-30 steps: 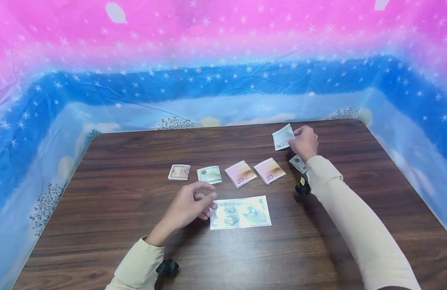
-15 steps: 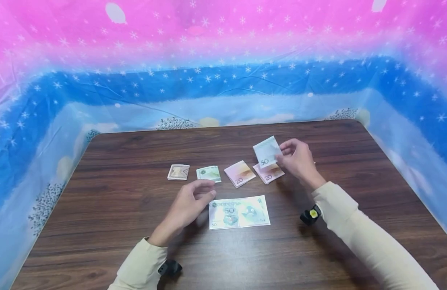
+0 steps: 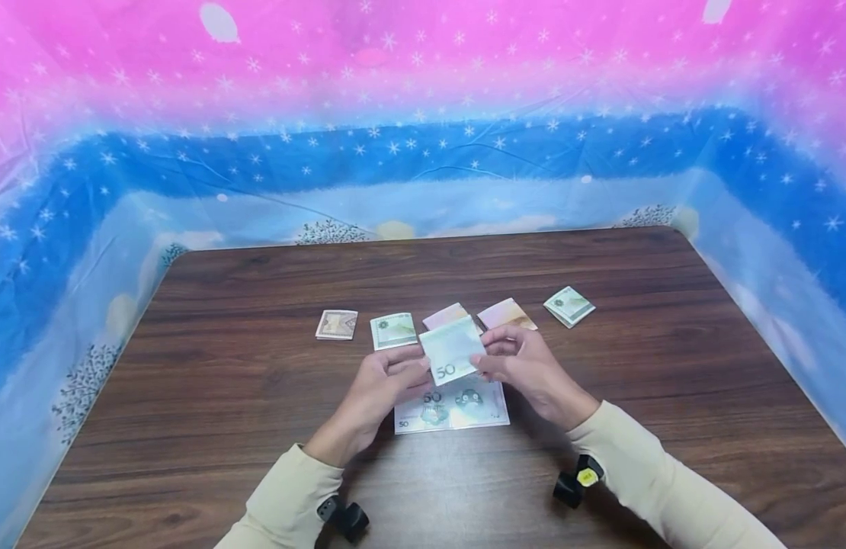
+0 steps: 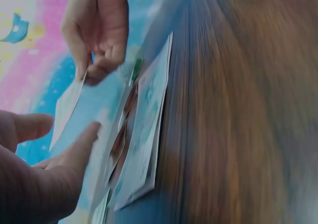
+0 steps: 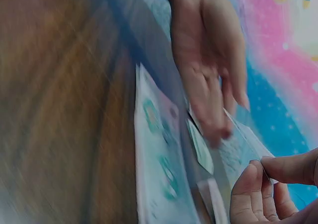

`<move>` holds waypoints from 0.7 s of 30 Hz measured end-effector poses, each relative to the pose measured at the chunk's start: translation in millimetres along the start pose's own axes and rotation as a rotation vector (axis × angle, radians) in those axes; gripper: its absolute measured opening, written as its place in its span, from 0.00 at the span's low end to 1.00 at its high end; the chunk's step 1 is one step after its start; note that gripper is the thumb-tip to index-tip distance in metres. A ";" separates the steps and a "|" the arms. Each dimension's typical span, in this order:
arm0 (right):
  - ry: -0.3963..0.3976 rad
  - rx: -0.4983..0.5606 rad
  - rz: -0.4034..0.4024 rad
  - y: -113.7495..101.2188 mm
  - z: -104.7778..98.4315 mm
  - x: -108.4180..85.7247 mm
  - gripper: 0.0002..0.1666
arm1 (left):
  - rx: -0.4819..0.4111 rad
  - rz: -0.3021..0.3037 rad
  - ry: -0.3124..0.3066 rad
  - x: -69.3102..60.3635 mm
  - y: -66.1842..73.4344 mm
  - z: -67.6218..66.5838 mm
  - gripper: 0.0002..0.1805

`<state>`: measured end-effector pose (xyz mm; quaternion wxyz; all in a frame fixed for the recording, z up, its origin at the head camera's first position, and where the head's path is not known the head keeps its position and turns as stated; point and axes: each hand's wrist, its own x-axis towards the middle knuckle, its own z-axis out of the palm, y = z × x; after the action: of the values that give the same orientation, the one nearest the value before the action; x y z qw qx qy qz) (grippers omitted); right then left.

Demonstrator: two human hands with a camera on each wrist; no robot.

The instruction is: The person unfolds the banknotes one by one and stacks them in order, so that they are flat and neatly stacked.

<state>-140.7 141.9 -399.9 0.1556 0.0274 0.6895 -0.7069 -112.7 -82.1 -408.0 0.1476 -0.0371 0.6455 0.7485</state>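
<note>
My right hand [image 3: 536,374] pinches a folded banknote [image 3: 453,347] marked 50 between thumb and fingers, holding it up over the table. At its other edge is my left hand [image 3: 378,389], fingers spread; in the left wrist view the left thumb and fingers [image 4: 82,149] stand apart on either side of the folded banknote [image 4: 67,110]. Beneath both hands lies an unfolded 50 banknote [image 3: 481,408], apparently a stack, as layered edges show in the right wrist view. The held note partly covers it.
Behind the hands runs a row of folded notes: a brown one [image 3: 337,325], a green one [image 3: 393,330], two pink ones [image 3: 507,314] partly hidden, and another green one [image 3: 569,306] at right. A patterned cloth [image 3: 423,160] surrounds the wooden table [image 3: 258,282].
From the far right my right hand has brought the folded 50 note left and nearer, over the unfolded one. My left hand has shifted slightly right to meet it. The right green note is uncovered.
</note>
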 end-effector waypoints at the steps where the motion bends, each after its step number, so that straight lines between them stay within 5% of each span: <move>1: -0.010 0.022 0.015 1.5 2.4 -1.4 0.17 | -0.018 -0.009 0.010 0.6 -0.2 1.6 0.22; 5: -0.011 0.037 0.029 7.2 9.4 -4.3 0.20 | -0.018 -0.012 0.058 1.4 0.3 5.5 0.19; 11: 0.015 -0.087 -0.041 13.4 14.9 -6.0 0.20 | 0.042 -0.006 0.091 -0.7 6.5 7.3 0.19; 16: -0.024 -0.158 -0.015 15.4 17.6 -8.3 0.24 | 0.062 0.022 0.059 -2.5 10.0 8.9 0.20; 21: -0.112 -0.118 0.019 15.7 19.6 -11.9 0.34 | 0.045 0.034 0.001 -1.5 10.1 10.1 0.20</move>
<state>-121.8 124.8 -411.2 0.2020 -0.0147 0.7197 -0.6640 -112.5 -73.7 -396.4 0.1352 -0.0230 0.6629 0.7360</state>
